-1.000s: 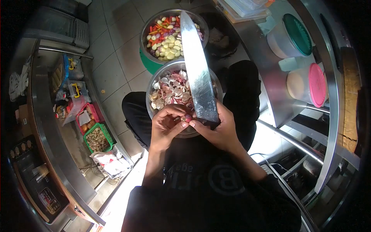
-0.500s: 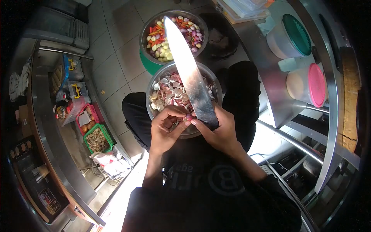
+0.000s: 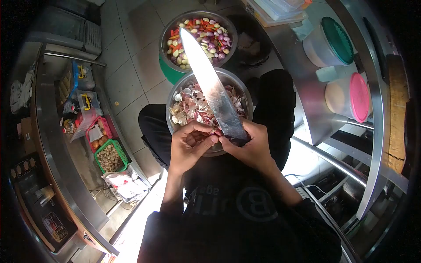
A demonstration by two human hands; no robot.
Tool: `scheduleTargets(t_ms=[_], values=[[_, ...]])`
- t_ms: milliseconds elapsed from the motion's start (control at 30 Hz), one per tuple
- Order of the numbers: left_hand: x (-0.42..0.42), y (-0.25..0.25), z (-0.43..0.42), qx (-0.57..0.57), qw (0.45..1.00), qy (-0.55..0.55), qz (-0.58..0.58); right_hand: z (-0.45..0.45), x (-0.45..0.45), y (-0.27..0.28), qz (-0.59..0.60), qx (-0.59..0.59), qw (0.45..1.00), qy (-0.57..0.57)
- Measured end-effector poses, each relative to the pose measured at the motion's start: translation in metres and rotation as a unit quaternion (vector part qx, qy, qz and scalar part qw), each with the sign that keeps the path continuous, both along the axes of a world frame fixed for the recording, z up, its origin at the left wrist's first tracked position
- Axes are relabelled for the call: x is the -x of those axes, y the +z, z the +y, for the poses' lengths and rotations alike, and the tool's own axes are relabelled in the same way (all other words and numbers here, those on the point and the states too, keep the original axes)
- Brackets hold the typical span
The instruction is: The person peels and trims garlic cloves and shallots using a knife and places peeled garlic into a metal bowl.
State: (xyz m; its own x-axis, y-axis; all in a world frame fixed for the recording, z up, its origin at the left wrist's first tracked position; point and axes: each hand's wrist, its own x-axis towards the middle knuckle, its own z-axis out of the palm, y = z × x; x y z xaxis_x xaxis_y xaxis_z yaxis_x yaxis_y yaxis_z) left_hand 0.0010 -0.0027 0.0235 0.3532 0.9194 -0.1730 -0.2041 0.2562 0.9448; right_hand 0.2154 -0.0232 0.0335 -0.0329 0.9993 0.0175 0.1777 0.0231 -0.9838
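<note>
My right hand point(image 3: 253, 147) is closed around a large knife point(image 3: 207, 85), its broad blade pointing up and away to the left. Between the fingertips of my left hand point(image 3: 189, 142) is a small reddish shallot point(image 3: 215, 132); the right thumb meets it from the other side. Both hands are over the near edge of a metal bowl point(image 3: 168, 112) between my legs, which holds papery peels point(image 3: 193, 105). The knife's handle is hidden by my right hand. Beyond, the blade's tip overlaps a second metal bowl point(image 3: 235, 37) of peeled shallots, garlic and red chillies.
A green stool or basin point(image 3: 169, 72) shows under the far bowl. To the left, a shelf holds a green basket point(image 3: 125, 164) and a pink basket point(image 3: 107, 126). On the right, tubs with a green lid point(image 3: 337, 39) and a pink lid point(image 3: 359, 96) stand on a metal counter.
The knife has tilted, its tip swinging slightly left and down in view. The shallot has turned a little in my fingers; both hands stay in nearly the same place.
</note>
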Motion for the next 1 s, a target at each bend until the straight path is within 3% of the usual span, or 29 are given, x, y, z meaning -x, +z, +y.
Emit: scheduleTargets(t_ms=[233, 300, 367, 433, 667, 767, 833, 1000], values=[[0.008, 0.007, 0.002, 0.024, 0.998, -0.033, 0.044, -0.004, 0.0, -0.008, 0.036, 0.045, 0.998, -0.034], [0.006, 0.007, 0.003, 0.029, 0.998, -0.035, 0.042, -0.001, -0.003, 0.006, 0.108, 0.163, 0.98, -0.047], [-0.001, 0.006, 0.002, 0.034, 0.999, -0.015, 0.035, 0.002, -0.004, 0.009, 0.123, 0.153, 0.98, -0.041], [-0.006, 0.004, -0.003, 0.032, 0.999, -0.01, 0.031, 0.002, -0.008, 0.009, 0.146, 0.215, 0.965, -0.024], [-0.01, -0.007, -0.007, 0.038, 0.998, 0.046, 0.021, -0.001, -0.001, 0.006, 0.119, 0.212, 0.969, -0.03], [-0.01, -0.01, -0.008, 0.06, 0.996, 0.068, -0.001, -0.002, 0.005, -0.002, 0.044, 0.116, 0.991, -0.056], [-0.011, -0.01, -0.009, 0.074, 0.994, 0.075, -0.012, 0.001, 0.007, -0.002, -0.009, -0.011, 0.999, -0.052], [-0.011, -0.011, -0.009, 0.029, 0.997, 0.076, 0.012, 0.0, 0.002, 0.001, -0.069, -0.018, 0.997, -0.015]])
